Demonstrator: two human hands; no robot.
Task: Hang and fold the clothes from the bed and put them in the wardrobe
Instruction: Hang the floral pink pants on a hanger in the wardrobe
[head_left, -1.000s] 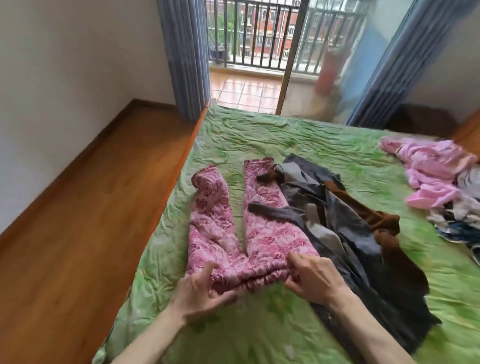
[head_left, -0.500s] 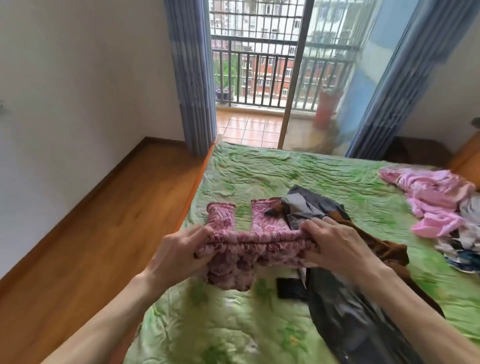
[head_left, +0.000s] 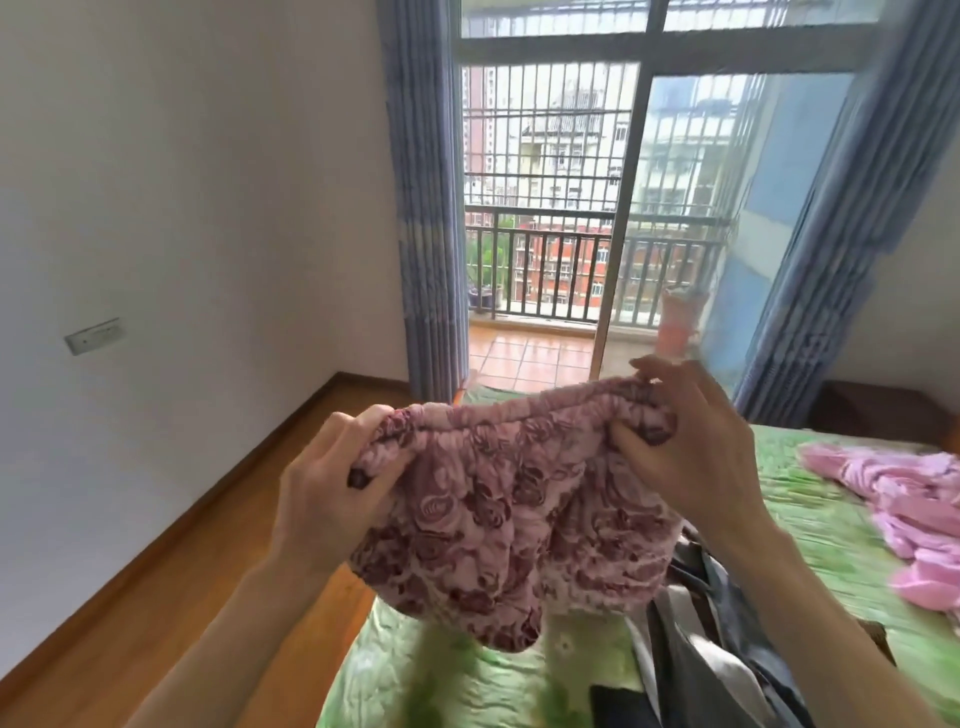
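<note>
A pair of pink trousers with a dark red rose pattern (head_left: 509, 519) hangs in the air in front of me, above the green bed (head_left: 841, 509). My left hand (head_left: 332, 488) grips the left end of the elastic waistband. My right hand (head_left: 696, 452) grips the right end of the same waistband. The legs hang bunched below my hands and their ends are hidden behind the fabric. A dark grey and black garment (head_left: 717, 649) lies on the bed under my right forearm.
A heap of pink clothes (head_left: 904, 514) lies at the right of the bed. Wooden floor (head_left: 156, 597) runs along the bed's left side to a white wall. Ahead are blue curtains (head_left: 426, 208) and a glass balcony door (head_left: 550, 234). The wardrobe is out of view.
Both hands have lifted the rose-patterned trousers off the bed by the waistband, up to chest height. My view has tilted up toward the balcony door.
</note>
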